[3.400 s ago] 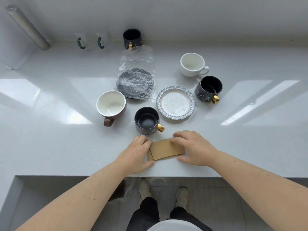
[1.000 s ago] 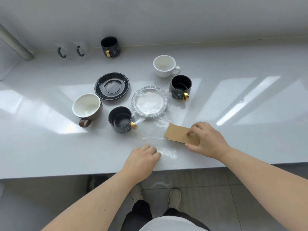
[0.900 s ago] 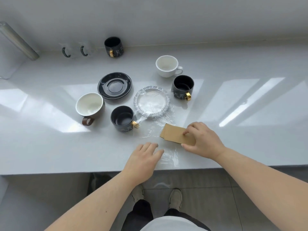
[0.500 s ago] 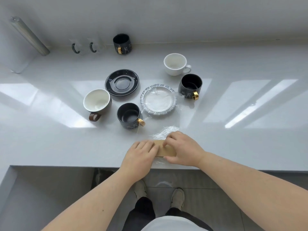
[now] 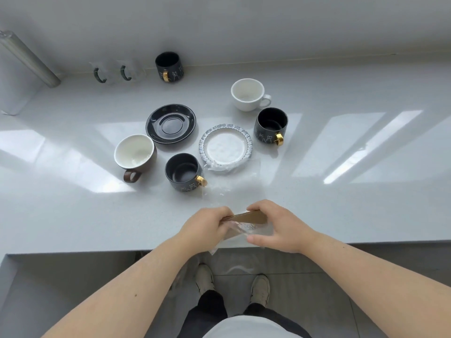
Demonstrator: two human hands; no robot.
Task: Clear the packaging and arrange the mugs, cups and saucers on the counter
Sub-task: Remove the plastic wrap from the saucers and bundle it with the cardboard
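Observation:
At the counter's front edge, my left hand [image 5: 207, 226] and my right hand [image 5: 278, 225] together grip a flat brown cardboard piece [image 5: 249, 217], with clear plastic wrap [image 5: 240, 229] bunched under it. Behind them stand a black mug with a gold handle [image 5: 184, 172], a brown mug with a white inside [image 5: 135, 156], a black saucer [image 5: 170, 123], a clear glass saucer [image 5: 225, 146], a second black mug [image 5: 271, 125], a white cup [image 5: 249, 97] and a third black mug [image 5: 169, 67] by the wall.
Two clear glass mugs with dark handles [image 5: 114, 73] stand at the back left. A metal pipe [image 5: 26, 61] slants in the far left corner. The white counter [image 5: 341, 211] ends just under my hands, above a tiled floor and my shoes.
The black saucer lost its plastic wrap. My hands gathered the wrap at the front edge, brought the cardboard onto it, and now lift both together off the counter.

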